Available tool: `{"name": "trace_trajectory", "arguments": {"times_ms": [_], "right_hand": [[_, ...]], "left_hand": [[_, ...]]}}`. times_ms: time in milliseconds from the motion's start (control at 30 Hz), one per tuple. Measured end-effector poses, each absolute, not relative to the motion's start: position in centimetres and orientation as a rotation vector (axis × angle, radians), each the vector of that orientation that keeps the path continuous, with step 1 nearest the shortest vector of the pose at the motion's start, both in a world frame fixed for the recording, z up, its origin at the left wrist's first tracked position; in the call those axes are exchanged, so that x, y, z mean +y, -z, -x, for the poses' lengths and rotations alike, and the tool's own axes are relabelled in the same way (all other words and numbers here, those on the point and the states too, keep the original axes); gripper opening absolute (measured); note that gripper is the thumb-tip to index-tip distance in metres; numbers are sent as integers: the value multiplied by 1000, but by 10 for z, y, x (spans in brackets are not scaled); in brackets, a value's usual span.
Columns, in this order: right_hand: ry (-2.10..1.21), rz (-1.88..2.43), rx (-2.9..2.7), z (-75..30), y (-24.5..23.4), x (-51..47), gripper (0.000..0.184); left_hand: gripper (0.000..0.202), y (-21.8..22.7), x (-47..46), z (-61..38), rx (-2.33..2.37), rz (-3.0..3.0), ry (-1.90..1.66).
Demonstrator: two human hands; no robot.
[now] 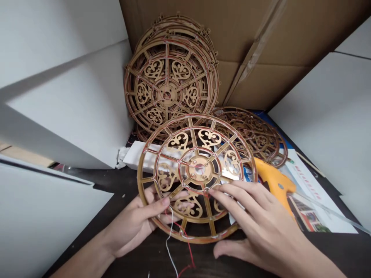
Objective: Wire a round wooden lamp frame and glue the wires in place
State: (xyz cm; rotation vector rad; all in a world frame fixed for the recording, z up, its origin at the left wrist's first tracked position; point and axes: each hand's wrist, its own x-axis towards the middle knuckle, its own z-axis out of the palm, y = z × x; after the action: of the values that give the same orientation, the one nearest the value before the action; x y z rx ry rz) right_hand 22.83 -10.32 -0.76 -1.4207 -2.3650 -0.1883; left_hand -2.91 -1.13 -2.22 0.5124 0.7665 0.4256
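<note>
A round gold-brown openwork plastic frame [193, 170], with spokes and heart-shaped scrolls, is tilted up in front of me. My left hand [150, 214] grips its lower left rim, thumb in front and fingers behind. My right hand [252, 212] has its fingers stretched out, with fingertips touching the inner ring below the hub. The right thumb stands apart, below the rim. Red and white wires run along the rings. A loose white wire [167, 245] and a red wire [190, 253] hang down near my left thumb.
Similar frames [171, 96] stand stacked against a cardboard wall [261, 81], and others [252, 133] lie at right. A yellow-orange glue gun [272, 179] with a translucent rod rests on a printed leaflet [333, 208]. White boxes [78, 104] flank the dark table [95, 220].
</note>
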Motion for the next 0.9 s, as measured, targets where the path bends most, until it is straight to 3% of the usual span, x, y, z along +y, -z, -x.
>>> {"name": "trace_trajectory", "arguments": {"times_ms": [100, 200, 600, 767, 900], "right_hand": [[292, 1410, -2370, -232, 11, -106, 46], [346, 1403, -2382, -232, 10, -104, 37], [208, 1499, -2301, -226, 15, -105, 34], [128, 1564, -2278, -223, 15, -106, 39], [95, 1602, -2251, -222, 15, -108, 47]], "left_hand": [[36, 26, -12, 30, 677, -507, -468], [37, 26, -12, 30, 655, -526, -479], [30, 24, -14, 31, 742, -532, -467], [7, 26, -16, 31, 712, -538, -474], [20, 30, -20, 32, 717, -535, -478]]}}
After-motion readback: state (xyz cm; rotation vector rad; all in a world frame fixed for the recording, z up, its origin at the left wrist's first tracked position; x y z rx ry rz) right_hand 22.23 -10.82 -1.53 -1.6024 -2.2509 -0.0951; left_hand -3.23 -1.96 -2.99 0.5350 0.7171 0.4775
